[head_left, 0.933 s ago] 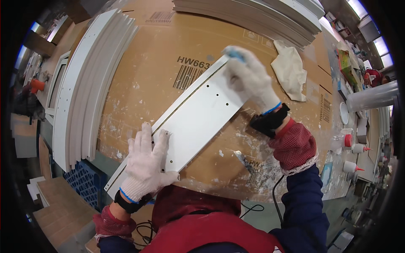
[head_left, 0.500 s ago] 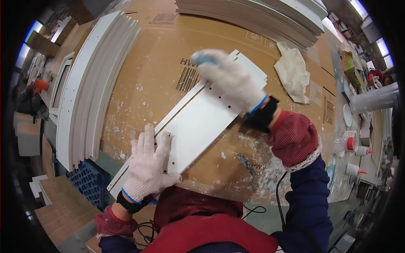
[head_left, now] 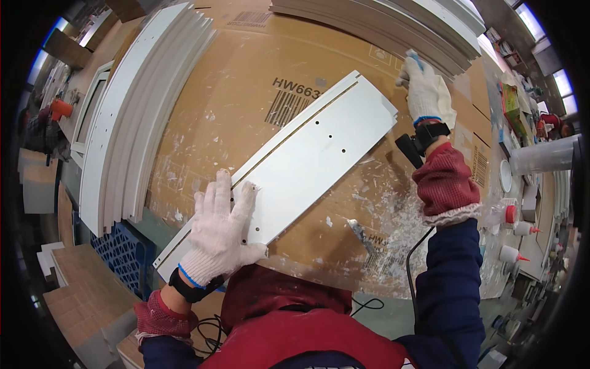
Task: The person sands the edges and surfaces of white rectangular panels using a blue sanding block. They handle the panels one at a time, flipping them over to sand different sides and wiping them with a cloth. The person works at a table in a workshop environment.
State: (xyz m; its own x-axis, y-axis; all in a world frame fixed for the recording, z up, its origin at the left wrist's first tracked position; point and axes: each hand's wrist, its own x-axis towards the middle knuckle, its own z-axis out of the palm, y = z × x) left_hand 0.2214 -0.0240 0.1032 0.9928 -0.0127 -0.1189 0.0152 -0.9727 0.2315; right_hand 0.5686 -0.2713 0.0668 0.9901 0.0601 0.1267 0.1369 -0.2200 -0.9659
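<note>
A long white panel (head_left: pixel 319 154) with a groove along one long edge and several small dark holes lies slantwise on the cardboard. My left hand (head_left: pixel 218 224), in a white knit glove, presses flat on its near end, fingers spread. Beyond the panel's far right end is my right hand (head_left: pixel 421 89), gloved too, raised off the panel with its fingers partly bent and apart. A light blue patch shows at its fingertips; whether it is a stain or a small item is unclear. A crumpled cream cloth (head_left: pixel 447 104) lies beneath that hand, mostly hidden by it.
Stacked white panels stand at the left (head_left: pixel 126 117) and far edge (head_left: pixel 393 27). Flat cardboard (head_left: pixel 246 74) with white flecks covers the table. Red-tipped bottles (head_left: pixel 513 254) and a clear cylinder (head_left: pixel 544 157) are at right. A black cable (head_left: pixel 410 270) hangs near my right arm.
My right hand has swept off the panel, away to the right, over the cream cloth. My left hand stays on the panel. The view has shifted slightly.
</note>
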